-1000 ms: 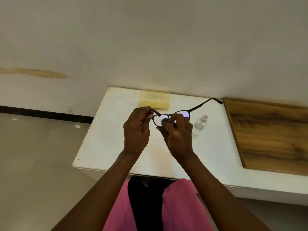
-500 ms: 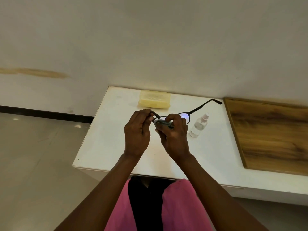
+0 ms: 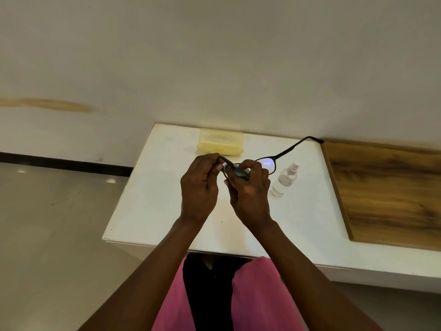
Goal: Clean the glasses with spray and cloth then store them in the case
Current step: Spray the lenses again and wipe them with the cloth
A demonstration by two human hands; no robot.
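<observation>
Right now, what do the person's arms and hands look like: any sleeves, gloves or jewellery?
Both forearms are bare to the frame edge: no sleeves or gloves show. The left hand and right hand show no rings, watch or bracelets. A pale thumbnail shows on the left hand.

Plain off-white wall [image 3: 214,56] fills upper half, with long brownish stain [image 3: 50,105] at left. Dark skirting strip [image 3: 64,163] along wall base. Glossy beige floor [image 3: 47,235] at left, few small light reflections on it. White table [image 3: 152,211] against wall. Wood-grain panel [image 3: 386,194] on right, maybe separate board.
</observation>
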